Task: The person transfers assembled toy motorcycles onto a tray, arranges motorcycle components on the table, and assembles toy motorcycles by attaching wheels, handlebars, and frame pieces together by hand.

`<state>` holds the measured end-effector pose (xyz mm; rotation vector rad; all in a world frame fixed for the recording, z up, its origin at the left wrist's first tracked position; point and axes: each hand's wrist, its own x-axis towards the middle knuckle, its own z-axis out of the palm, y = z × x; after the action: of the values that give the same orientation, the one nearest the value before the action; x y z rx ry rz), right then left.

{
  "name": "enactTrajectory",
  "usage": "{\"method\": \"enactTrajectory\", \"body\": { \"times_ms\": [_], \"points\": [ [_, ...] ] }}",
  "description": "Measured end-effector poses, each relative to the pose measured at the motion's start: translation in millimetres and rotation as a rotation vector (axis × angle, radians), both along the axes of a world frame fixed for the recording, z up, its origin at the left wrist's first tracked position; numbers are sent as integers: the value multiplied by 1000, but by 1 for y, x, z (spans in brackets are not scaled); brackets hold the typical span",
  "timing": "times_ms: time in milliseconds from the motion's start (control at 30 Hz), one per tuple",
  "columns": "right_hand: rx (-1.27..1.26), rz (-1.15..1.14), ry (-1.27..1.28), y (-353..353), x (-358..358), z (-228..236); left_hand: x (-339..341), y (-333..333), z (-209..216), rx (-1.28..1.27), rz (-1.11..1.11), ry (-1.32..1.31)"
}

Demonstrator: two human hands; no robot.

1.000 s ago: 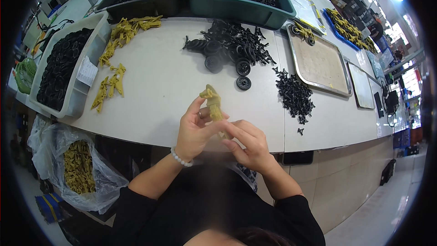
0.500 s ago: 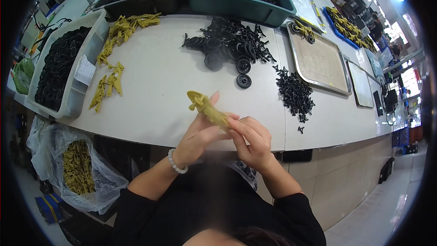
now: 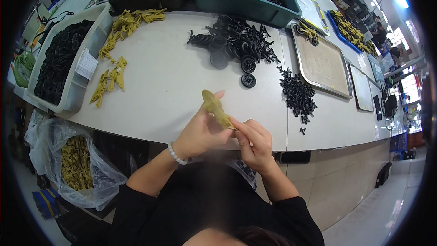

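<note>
Over the table's near edge I hold a yellow plastic part (image 3: 213,105) with a rounded far end. My left hand (image 3: 200,130), with a white bead bracelet at the wrist, is closed around its side. The fingers of my right hand (image 3: 255,141) pinch its near end. Beyond my hands lie small black spoked wheels (image 3: 248,80) and a heap of black plastic pieces (image 3: 241,36). A smaller pile of black Y-shaped pieces (image 3: 298,93) sits to the right. More yellow parts (image 3: 116,74) rest on the table at the left.
A white bin (image 3: 68,102) of black wheels stands at the left, with a green bin (image 3: 236,8) and a dark bin (image 3: 150,4) at the back. A metal-rimmed tray (image 3: 323,64) holds a wheeled yellow part. Below, a plastic bag (image 3: 107,173) contains yellow parts.
The yellow part has turned in my hands, its rounded end swinging right and showing more of its flat face. My left hand has shifted slightly right; my right hand still pinches the near end.
</note>
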<state>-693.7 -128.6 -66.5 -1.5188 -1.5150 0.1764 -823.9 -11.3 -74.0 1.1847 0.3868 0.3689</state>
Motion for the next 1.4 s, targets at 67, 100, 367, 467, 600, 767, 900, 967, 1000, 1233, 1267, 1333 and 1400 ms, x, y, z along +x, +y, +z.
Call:
{"method": "enactTrajectory", "body": {
  "times_ms": [67,100,367,467,600,767,900,967,1000,1233,1267,1333,1400],
  "points": [
    [3,-15,-7,-1,0,-2,2,-1,6,-10,-2,27],
    [-6,-18,-54,-2,1,-3,1,0,1,-9,3,26],
    [-34,-109,91,-5,28,3,-4,12,6,-309,34,62],
    [-122,-168,591,7,30,1,-14,24,5,-361,75,87],
    [-352,-104,838,19,56,-3,-42,35,5,-335,137,130],
    [-571,30,933,65,56,6,-63,34,13,-312,125,188],
    [-696,113,873,99,50,5,-63,27,8,-312,12,192],
    [-689,145,831,98,48,11,-61,26,7,-293,-27,210],
    [-659,97,681,94,48,15,-60,25,9,-299,-30,203],
    [-525,156,585,39,30,11,-19,1,7,-182,-105,105],
    [-479,149,620,37,31,8,-13,-2,6,-188,-152,62],
    [-478,131,745,33,39,12,-6,-3,3,-222,-179,101],
    [-449,106,873,34,45,13,-2,-6,1,-255,-196,147]
  ]
}}
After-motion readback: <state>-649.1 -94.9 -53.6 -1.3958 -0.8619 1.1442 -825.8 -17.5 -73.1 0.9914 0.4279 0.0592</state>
